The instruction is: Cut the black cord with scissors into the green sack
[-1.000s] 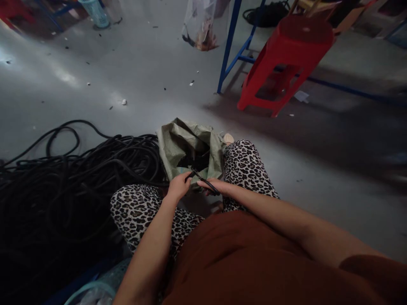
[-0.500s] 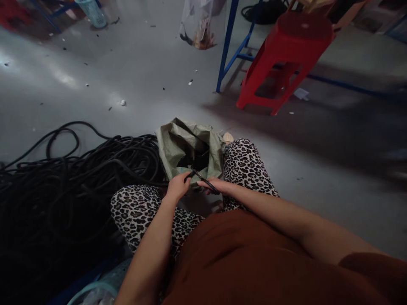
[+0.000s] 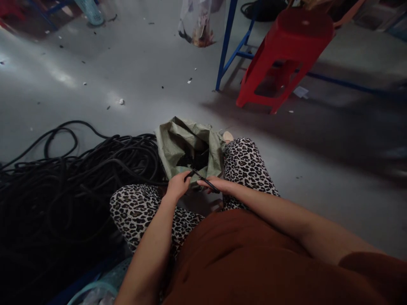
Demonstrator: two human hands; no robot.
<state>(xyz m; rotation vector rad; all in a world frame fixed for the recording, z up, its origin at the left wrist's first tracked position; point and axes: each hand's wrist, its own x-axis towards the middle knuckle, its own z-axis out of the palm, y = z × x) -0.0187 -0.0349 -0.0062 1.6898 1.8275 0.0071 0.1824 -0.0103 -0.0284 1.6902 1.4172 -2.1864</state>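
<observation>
I sit with my knees apart and an open green woven sack (image 3: 178, 144) on the floor between them, dark pieces showing inside. My left hand (image 3: 178, 185) and my right hand (image 3: 218, 185) meet just above the sack's near edge. Both pinch a short black cable piece (image 3: 200, 177) that runs between them. A thin black tool or second strand lies along my right fingers; I cannot tell which. A big heap of black cable (image 3: 73, 178) lies at my left, touching the sack.
A red plastic stool (image 3: 286, 55) stands tilted at the back right by a blue metal frame (image 3: 227, 46). A clear plastic bag (image 3: 197, 23) hangs at the top centre. A teal basket (image 3: 90, 10) sits far left. Grey floor with small scraps surrounds me.
</observation>
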